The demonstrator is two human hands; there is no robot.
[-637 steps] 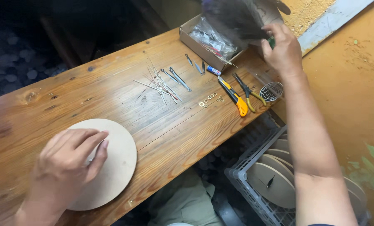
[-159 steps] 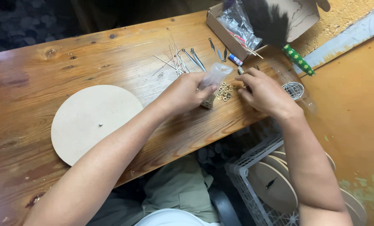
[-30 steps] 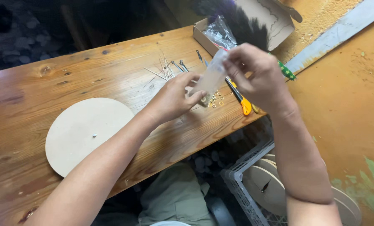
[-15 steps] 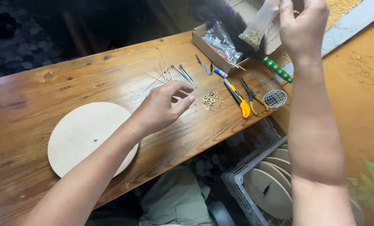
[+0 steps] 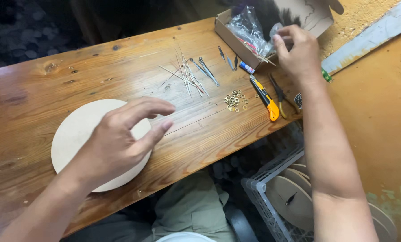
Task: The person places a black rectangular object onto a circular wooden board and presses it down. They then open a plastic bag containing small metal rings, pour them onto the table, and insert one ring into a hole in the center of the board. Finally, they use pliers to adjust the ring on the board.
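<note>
Up in the upper right of the frame, the right hand (image 5: 299,51) pinches a small clear plastic bag (image 5: 276,32) between thumb and fingers (image 5: 279,45), at the edge of the open cardboard box (image 5: 236,33). Lower left, the left hand (image 5: 119,143) hovers with fingers spread and curled over the round wooden disc (image 5: 75,134) on the desk (image 5: 97,67). Between them lie thin metal clock hands (image 5: 189,74), a scatter of small brass rings (image 5: 235,101) and an orange utility knife (image 5: 265,98).

A small craft workshop is suggested by a worn wooden bench (image 5: 119,67), pliers (image 5: 279,94), a utility knife (image 5: 265,97) and loose brass rings (image 5: 235,99).
</note>
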